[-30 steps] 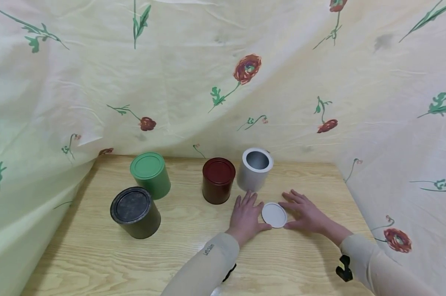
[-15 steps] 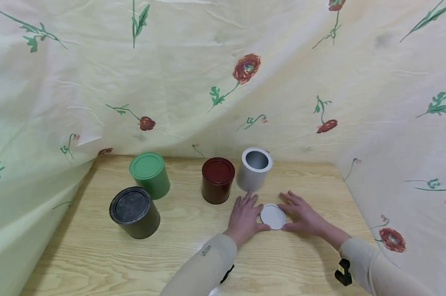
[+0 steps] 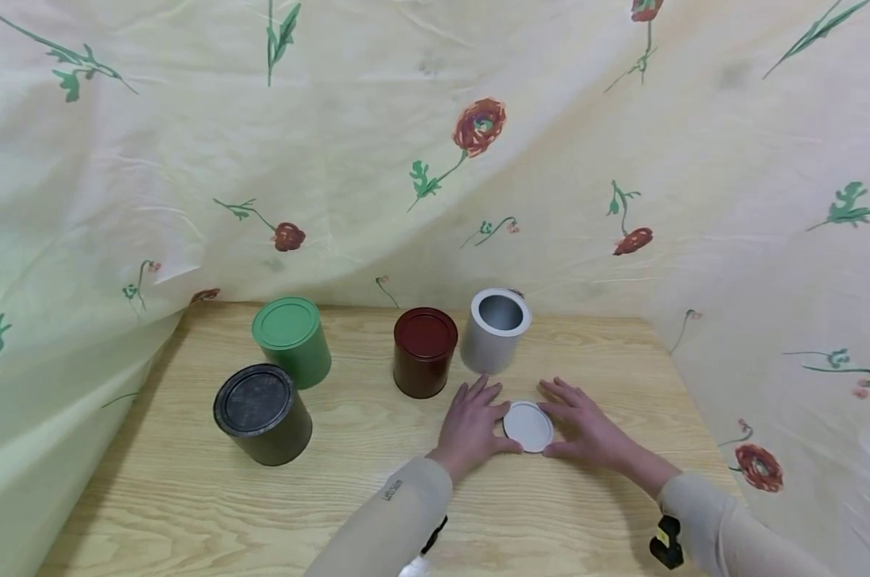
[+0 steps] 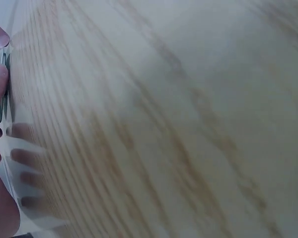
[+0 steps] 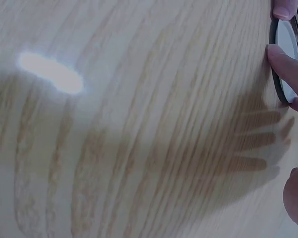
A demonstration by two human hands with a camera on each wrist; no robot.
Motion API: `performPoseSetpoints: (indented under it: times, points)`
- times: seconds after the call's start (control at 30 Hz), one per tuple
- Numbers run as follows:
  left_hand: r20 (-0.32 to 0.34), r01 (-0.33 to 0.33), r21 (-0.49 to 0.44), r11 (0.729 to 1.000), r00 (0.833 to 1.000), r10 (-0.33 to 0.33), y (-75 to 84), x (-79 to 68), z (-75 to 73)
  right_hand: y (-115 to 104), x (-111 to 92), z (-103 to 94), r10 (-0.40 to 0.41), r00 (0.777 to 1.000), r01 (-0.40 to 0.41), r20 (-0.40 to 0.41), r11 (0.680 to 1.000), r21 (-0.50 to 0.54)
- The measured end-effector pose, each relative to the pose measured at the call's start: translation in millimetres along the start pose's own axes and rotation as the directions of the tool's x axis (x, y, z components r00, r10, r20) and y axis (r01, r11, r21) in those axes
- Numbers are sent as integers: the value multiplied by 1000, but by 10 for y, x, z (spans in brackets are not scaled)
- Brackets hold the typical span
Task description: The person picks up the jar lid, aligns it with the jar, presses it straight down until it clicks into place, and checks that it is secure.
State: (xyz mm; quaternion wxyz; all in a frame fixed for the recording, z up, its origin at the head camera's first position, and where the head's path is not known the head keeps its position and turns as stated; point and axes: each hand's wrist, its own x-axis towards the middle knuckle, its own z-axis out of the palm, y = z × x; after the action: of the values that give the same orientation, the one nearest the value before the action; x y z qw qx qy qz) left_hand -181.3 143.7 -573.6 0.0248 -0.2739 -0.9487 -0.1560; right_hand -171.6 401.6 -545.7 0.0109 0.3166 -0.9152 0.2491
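Note:
A round white lid (image 3: 528,427) lies low over the wooden table, between my two hands. My left hand (image 3: 472,427) holds its left edge with thumb and index finger, the other fingers spread toward the back. On the opposite edge, my right hand (image 3: 588,429) grips it the same way. In the right wrist view the lid (image 5: 288,54) shows side-on, a thumb at its near rim. Only a sliver of the lid (image 4: 5,94) shows in the left wrist view. Just behind the left fingertips stands a white can (image 3: 489,349) with an uncovered top.
A dark red can (image 3: 425,365) with its lid on stands left of the white can. Further left are a lidded green can (image 3: 297,344) and a black can (image 3: 272,425). Flowered cloth (image 3: 362,144) hangs behind the wooden table (image 3: 348,513) and along both sides.
Both hands and the lid between them have shifted slightly toward the person and to the left. The cans stand where they were.

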Motion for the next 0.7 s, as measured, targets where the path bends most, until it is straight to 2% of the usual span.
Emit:
performPoseSetpoints:
  times: [0.4,0.57,0.7]
  points:
    - [-61,-41,-13,999,997,40,-61,-30,-173,-139,24,-29,30,999,-30,-38,999,-22]
    - [-84,-48,-5,999,995,47,-41,-10,-260,-219,27,-124,-15,993,13,-116,1000,-17]
    - [-118,-73,36,997,990,77,-19,13,-359,-251,31,-199,-53,985,46,-161,998,-51]
